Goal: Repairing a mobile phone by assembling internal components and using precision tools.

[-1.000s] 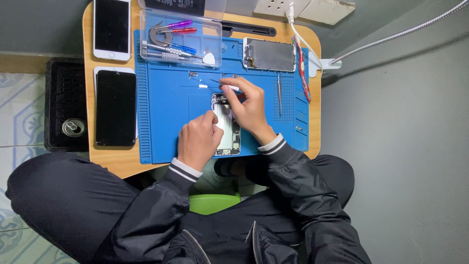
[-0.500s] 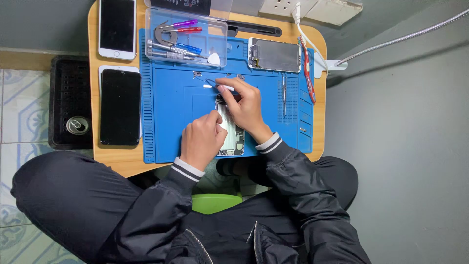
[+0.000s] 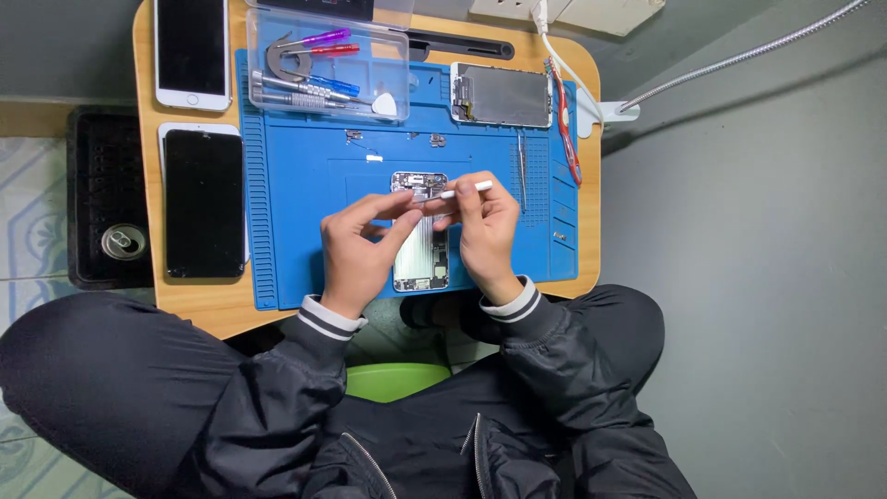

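An opened phone body lies on a blue repair mat on a small wooden table. Both my hands are raised just above it. My right hand holds a thin white-handled tool that points left. My left hand pinches the tool's tip end with thumb and forefinger. The hands cover the phone body's sides; its top and middle show between them.
A clear tray of tools sits at the mat's top left. A detached screen lies top right, with tweezers and a red-handled tool nearby. Two phones lie left of the mat. A can rests on a black crate.
My right hand lifted the white tool off the phone and turned it sideways. My left hand came up from the phone's lower part to pinch the tool's tip.
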